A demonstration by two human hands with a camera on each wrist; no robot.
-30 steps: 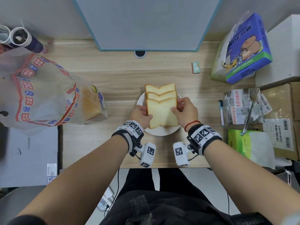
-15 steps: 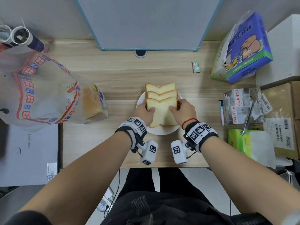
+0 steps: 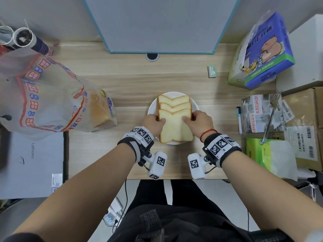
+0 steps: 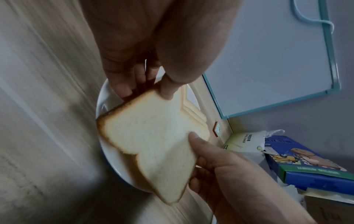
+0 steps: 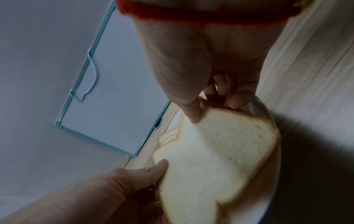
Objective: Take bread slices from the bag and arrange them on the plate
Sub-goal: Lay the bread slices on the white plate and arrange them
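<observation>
The wooden surface [image 3: 132, 81] carries the work area; a whiteboard with a teal frame [image 3: 160, 23] stands upright at its far edge, with a round cable port [image 3: 152, 56] in front of it. On the far right sits a blue and green tissue pack [image 3: 262, 55], with a small green card [image 3: 212, 71] lying apart from it towards the centre. Nearer on the right are a marker pen [image 3: 239, 119], printed packets [image 3: 258, 112], cardboard boxes [image 3: 304, 123] and a green tissue packet [image 3: 262, 154]. A closed laptop [image 3: 31, 165] lies at the near left. The bread bag [image 3: 52, 102], clear plastic with red and blue print, lies on its side at the left, well apart from the plate, with remaining loaf [image 3: 99, 110] visible at its closed end. Nothing stands between the bag and the plate. The white round plate [image 3: 152, 110] sits at the centre of the surface. Two bread slices [image 3: 173, 102] lie on it, overlapped like shingles, pale crumb with thin golden crust. A third slice [image 3: 174, 128] lies nearest the person, overlapping the second and overhanging the near rim of the plate. The left hand [image 3: 153, 122] pinches its left far corner, thumb on top and fingers beneath. The right hand [image 3: 197, 121] pinches the right far corner the same way. In the wrist views the near edge of this slice is raised slightly above the plate.
</observation>
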